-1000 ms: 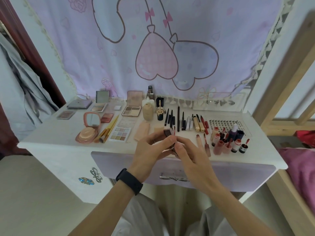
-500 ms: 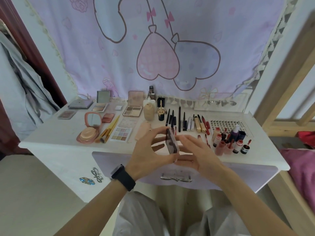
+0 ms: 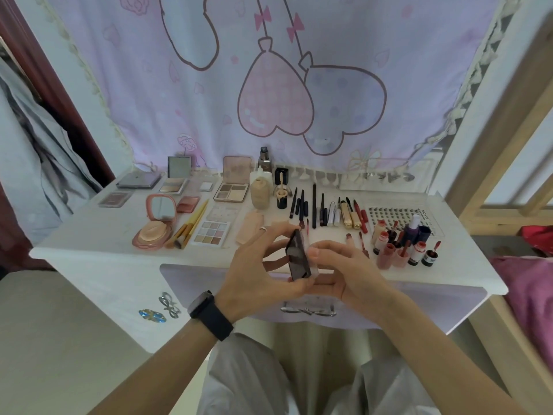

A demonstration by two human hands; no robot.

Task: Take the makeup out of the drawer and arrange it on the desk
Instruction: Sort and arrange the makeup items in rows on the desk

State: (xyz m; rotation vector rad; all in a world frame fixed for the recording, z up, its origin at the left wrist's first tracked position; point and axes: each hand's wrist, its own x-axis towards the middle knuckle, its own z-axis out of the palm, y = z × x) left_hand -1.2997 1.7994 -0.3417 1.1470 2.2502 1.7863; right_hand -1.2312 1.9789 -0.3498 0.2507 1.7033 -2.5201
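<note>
Black glossy compact, stood on edge, pinched between left hand and right hand above the desk front edge, over the drawer; step apparently placing; next needs a bare spot among the rows.

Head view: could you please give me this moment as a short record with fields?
Held item: dark compact, tilted on edge, above the desk's front
Left grip: holds the compact, thumb below, fingers above
Right grip: pinches its right side
Desk: palettes left, pencils middle, lip bottles right
</note>
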